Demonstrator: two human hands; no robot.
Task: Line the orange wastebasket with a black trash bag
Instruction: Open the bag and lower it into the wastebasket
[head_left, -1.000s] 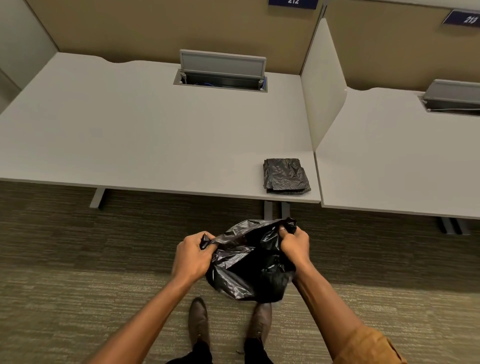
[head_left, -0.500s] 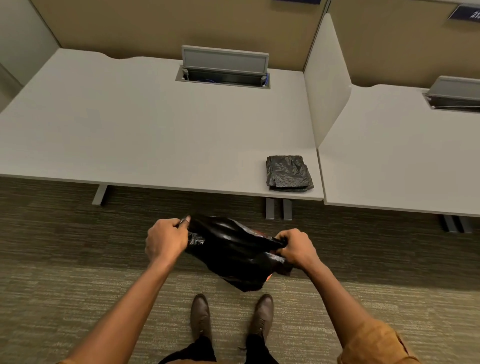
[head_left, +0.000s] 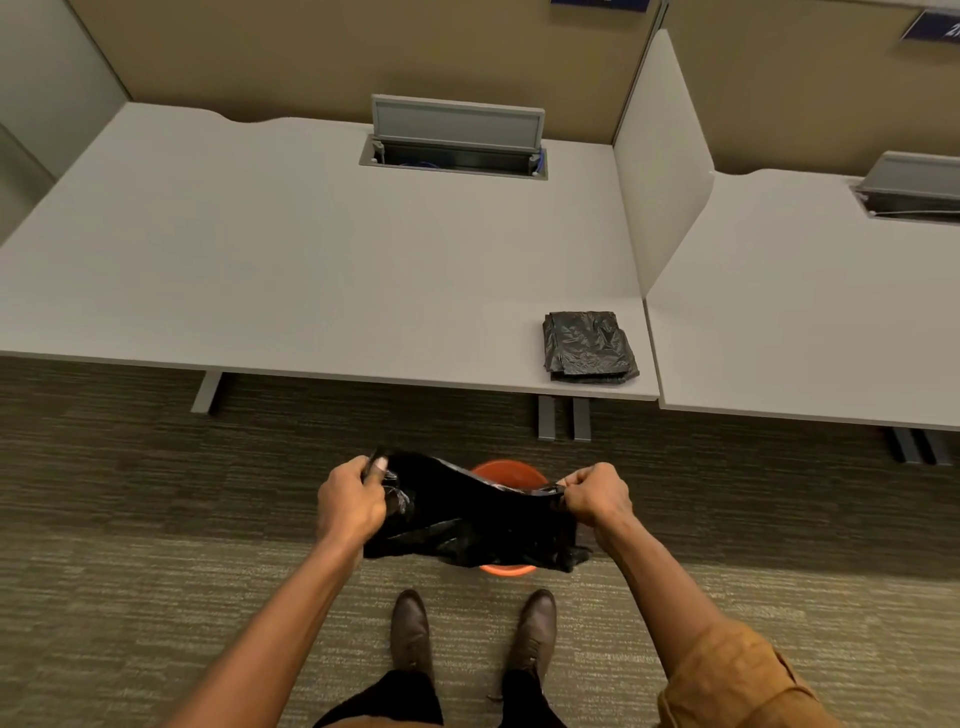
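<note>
Two fists, my left hand and right hand, pinch the bag mouth stretched between them, above the wastebasket. Thin, light, slippery film, I judge; best held at the rim.

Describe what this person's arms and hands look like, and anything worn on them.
Both forearms are bare. The left hand and right hand wear no gloves, and no watch or rings are visible. A mustard-brown sleeve is rolled up near the right elbow; the left arm shows no sleeve in view.
</note>
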